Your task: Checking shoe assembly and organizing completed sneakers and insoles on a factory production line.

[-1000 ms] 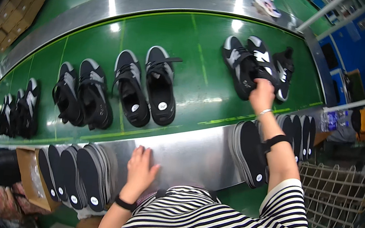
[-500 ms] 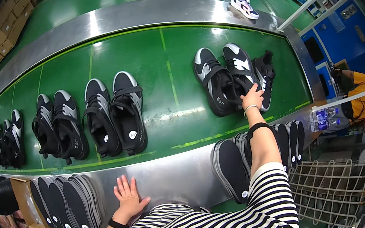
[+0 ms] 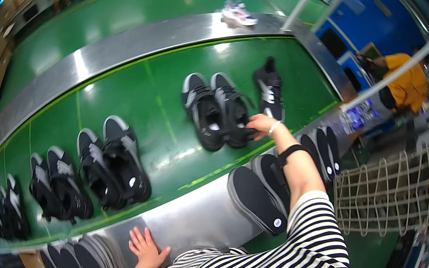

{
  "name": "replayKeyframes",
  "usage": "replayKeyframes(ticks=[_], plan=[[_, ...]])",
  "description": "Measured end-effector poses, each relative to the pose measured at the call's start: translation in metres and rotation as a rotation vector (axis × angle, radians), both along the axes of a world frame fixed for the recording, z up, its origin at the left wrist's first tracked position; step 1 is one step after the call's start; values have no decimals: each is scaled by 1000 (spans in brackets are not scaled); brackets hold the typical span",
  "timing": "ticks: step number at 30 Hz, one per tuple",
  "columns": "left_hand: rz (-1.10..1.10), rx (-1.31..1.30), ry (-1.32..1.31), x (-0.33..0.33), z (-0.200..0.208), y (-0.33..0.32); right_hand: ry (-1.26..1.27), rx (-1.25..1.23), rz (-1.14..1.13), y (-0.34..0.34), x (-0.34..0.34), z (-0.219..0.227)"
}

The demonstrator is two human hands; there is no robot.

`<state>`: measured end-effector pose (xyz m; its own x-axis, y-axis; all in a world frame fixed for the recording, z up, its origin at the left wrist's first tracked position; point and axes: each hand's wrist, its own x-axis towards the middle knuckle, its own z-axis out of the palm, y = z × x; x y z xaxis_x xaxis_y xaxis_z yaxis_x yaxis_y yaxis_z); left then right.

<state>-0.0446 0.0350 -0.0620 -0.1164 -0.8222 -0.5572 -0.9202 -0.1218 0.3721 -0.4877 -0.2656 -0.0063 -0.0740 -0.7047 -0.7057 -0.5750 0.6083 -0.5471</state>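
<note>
A: Near stuff first, go
B: Left hand (image 3: 147, 250), palm down on the desk (image 3: 188, 206), bare metal edge, fingers spread and released. Left insoles (image 3: 92, 256) stacked just beside it, partly out of frame
A: Right side?
B: Right insoles (image 3: 254, 199), black tops, grey sides, round white sticker on the front one. More behind, forearm covers some. Wire basket (image 3: 380, 194) to the right of those
A: Left along the green top?
B: Row of shoe pairs (image 3: 112, 169), black and grey, trailing off to lower left
A: Right hand?
B: Right hand (image 3: 263, 126), arm stretched out, fingers grasping a black shoe (image 3: 231, 109) at the heel. Bit blurred
A: Where's that shoe exactly?
B: On the green top, right of centre, sole down, toe pointing away. Its mate (image 3: 203, 113) close on the left, same direction. Third shoe (image 3: 270, 90) to the right, apart, toe toward the wearer
A: Far end?
B: Pale sneaker (image 3: 238, 13) on the far metal edge, blurry. Person in an orange top (image 3: 408, 83) off to the right, past the desk
</note>
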Motion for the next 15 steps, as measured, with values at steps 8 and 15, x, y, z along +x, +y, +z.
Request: replayKeyframes(ticks=[8, 15], plan=[[-39, 21, -172, -11, 20, -1, -61, -238, -732, 15, -11, -8], [-14, 82, -169, -20, 33, -13, -267, -346, -1182, 24, -62, -52]])
